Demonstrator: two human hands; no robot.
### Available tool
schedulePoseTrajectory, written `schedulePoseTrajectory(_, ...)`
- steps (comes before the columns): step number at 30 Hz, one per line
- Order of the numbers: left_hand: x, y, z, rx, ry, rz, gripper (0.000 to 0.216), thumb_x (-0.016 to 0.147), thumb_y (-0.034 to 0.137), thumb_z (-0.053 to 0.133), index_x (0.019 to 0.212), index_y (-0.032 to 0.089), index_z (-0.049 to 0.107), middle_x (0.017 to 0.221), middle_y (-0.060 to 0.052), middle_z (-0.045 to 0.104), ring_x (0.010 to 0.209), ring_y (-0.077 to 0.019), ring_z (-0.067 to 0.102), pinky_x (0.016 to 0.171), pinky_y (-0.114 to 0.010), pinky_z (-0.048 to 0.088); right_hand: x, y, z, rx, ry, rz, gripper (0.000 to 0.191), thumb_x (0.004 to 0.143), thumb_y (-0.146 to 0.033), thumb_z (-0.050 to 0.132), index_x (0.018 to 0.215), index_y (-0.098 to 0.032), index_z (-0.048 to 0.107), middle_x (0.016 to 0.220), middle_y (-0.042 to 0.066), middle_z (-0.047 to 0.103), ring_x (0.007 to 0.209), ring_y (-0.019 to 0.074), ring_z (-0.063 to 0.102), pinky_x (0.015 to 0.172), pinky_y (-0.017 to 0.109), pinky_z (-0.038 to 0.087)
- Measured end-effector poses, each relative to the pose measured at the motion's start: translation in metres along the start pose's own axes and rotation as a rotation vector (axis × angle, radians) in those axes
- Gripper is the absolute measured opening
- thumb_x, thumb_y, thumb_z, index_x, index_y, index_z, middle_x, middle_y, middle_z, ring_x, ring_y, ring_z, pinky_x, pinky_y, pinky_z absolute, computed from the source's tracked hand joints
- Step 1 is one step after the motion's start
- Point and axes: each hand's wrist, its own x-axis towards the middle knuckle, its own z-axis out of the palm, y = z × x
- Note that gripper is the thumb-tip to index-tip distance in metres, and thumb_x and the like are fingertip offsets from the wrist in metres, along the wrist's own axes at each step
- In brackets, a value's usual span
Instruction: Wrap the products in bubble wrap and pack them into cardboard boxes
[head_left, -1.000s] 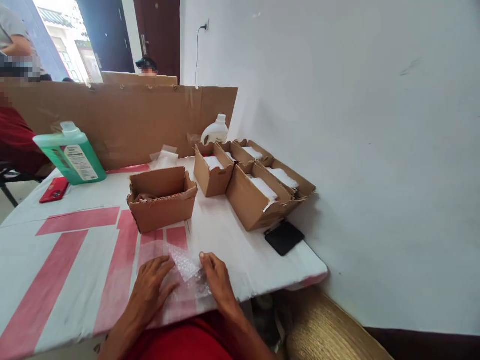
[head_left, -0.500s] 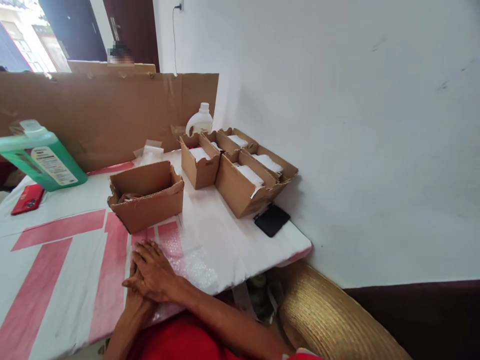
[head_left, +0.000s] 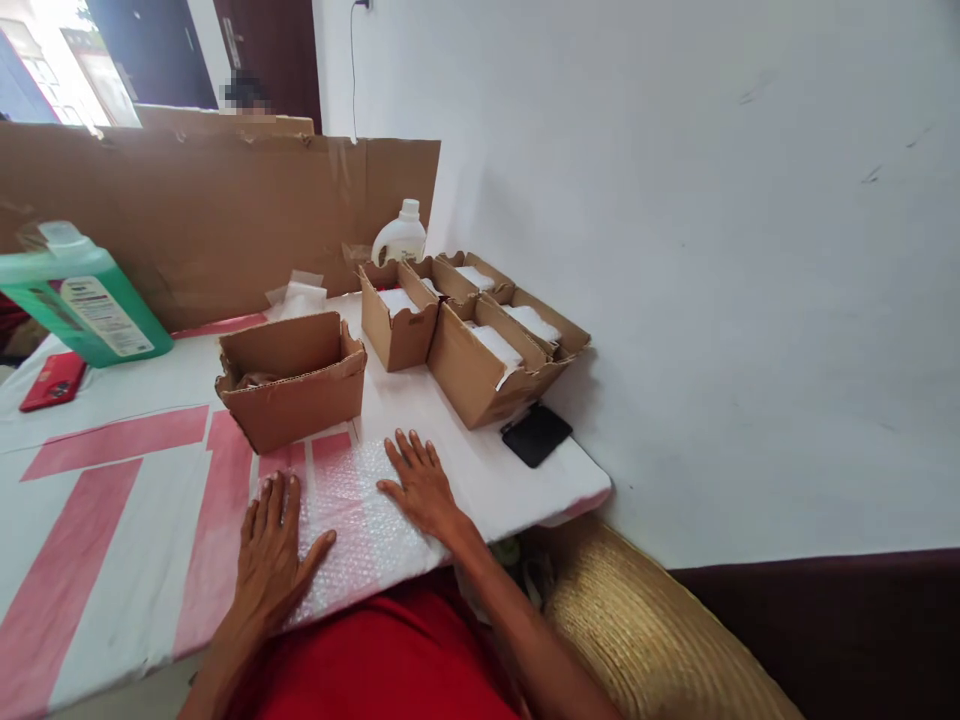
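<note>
A clear sheet of bubble wrap [head_left: 346,530] lies flat on the table in front of me. My left hand [head_left: 270,545] rests palm down along its left side, thumb spread away from the fingers. Across the sheet, my right hand [head_left: 420,485] lies flat with spread fingers near the right edge. Neither hand grasps anything. Just beyond them stands an uncovered cardboard box [head_left: 300,405], with something brownish inside that I cannot make out.
Several cardboard boxes [head_left: 469,370] holding white packets stand at the right, near a black flat pouch [head_left: 537,435]. Further back are a white jug [head_left: 400,237] and clear plastic bags [head_left: 298,297]. A green liquid bottle [head_left: 97,305] and red phone [head_left: 54,381] lie left. A cardboard panel [head_left: 225,215] borders the table.
My hands were laid one over the other; now they are apart. The right hand has moved right across the bubble wrap, uncovering it, and the left lies flat at the left side.
</note>
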Motion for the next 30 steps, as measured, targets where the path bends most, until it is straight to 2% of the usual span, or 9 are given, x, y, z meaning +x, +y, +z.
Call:
schedulePoseTrajectory(3,-0.017,-0.009,-0.014,-0.028,-0.019,0.097,0.095,0.089,0.061,0.053,0.161,0.016,0.011,0.164,-0.023,0.028,0.151,-0.0374,0.028,0.117,-0.057,0.032,-0.023,0.011,-0.005,0.013,-0.019,-0.125,0.083,0.098,-0.061,0.05,0.162,-0.02,0.018,0.169,0.015,0.008,0.157,0.0304,0.004,0.125,0.054,0.015)
schedulePoseTrajectory(7,-0.04,-0.02,-0.036,-0.012,-0.111,0.314,0.1,0.08,0.064,0.063,0.16,0.02,0.023,0.163,-0.017,0.034,0.147,-0.0354,0.038,0.117,-0.049,0.035,-0.053,0.017,-0.008,0.03,-0.129,-0.424,0.105,0.083,-0.077,0.058,0.162,-0.019,0.021,0.168,0.016,0.015,0.157,0.0334,0.009,0.125,0.057,0.01)
schedulePoseTrajectory(10,-0.051,-0.027,-0.048,0.023,-0.112,0.39,0.084,0.085,0.042,0.062,0.158,0.019,0.028,0.16,-0.015,0.04,0.145,-0.0321,0.042,0.116,-0.044,0.036,-0.071,0.023,-0.011,0.014,-0.17,-0.516,0.106,0.083,-0.074,0.061,0.162,-0.015,0.021,0.168,0.017,0.017,0.156,0.0347,0.01,0.125,0.056,0.009)
schedulePoseTrajectory(12,-0.056,-0.032,-0.053,0.01,-0.089,0.44,0.077,0.087,0.028,0.057,0.158,0.02,0.029,0.155,-0.013,0.048,0.143,-0.0282,0.046,0.114,-0.039,0.039,-0.08,0.027,-0.012,0.004,-0.189,-0.547,0.099,0.086,-0.066,0.063,0.161,-0.015,0.023,0.167,0.015,0.02,0.156,0.034,0.011,0.126,0.054,0.01)
schedulePoseTrajectory(17,-0.065,-0.043,-0.059,-0.083,-0.048,0.453,0.07,0.091,0.019,0.053,0.157,0.022,0.031,0.146,-0.012,0.058,0.138,-0.0247,0.053,0.109,-0.036,0.046,-0.09,0.031,-0.014,0.022,-0.114,-0.54,0.068,0.095,-0.036,0.06,0.157,-0.02,0.037,0.16,0.011,0.04,0.152,0.0277,0.029,0.123,0.049,0.025)
schedulePoseTrajectory(21,-0.07,-0.046,-0.056,-0.138,-0.039,0.411,0.064,0.093,0.02,0.054,0.154,0.024,0.036,0.142,-0.011,0.062,0.134,-0.0243,0.056,0.108,-0.036,0.05,-0.086,0.028,-0.016,0.102,-0.057,-0.511,0.052,0.097,-0.033,0.059,0.147,-0.022,0.052,0.152,0.01,0.053,0.144,0.0271,0.042,0.116,0.048,0.036)
schedulePoseTrajectory(25,-0.07,-0.044,-0.057,-0.238,-0.029,0.331,0.055,0.092,0.022,0.058,0.146,0.026,0.048,0.137,-0.011,0.066,0.129,-0.0243,0.061,0.105,-0.036,0.054,-0.082,0.026,-0.012,0.237,0.002,-0.444,0.041,0.097,-0.021,0.051,0.136,-0.025,0.063,0.141,0.008,0.063,0.136,0.0259,0.052,0.11,0.047,0.041)
schedulePoseTrajectory(30,-0.068,-0.035,-0.061,-0.424,0.007,0.151,0.03,0.092,0.022,0.057,0.119,0.027,0.067,0.128,-0.007,0.071,0.122,-0.023,0.066,0.1,-0.035,0.057,-0.084,0.015,0.005,0.405,0.181,-0.308,0.032,0.098,-0.025,0.047,0.12,-0.028,0.071,0.127,0.007,0.071,0.126,0.0273,0.058,0.104,0.049,0.043)
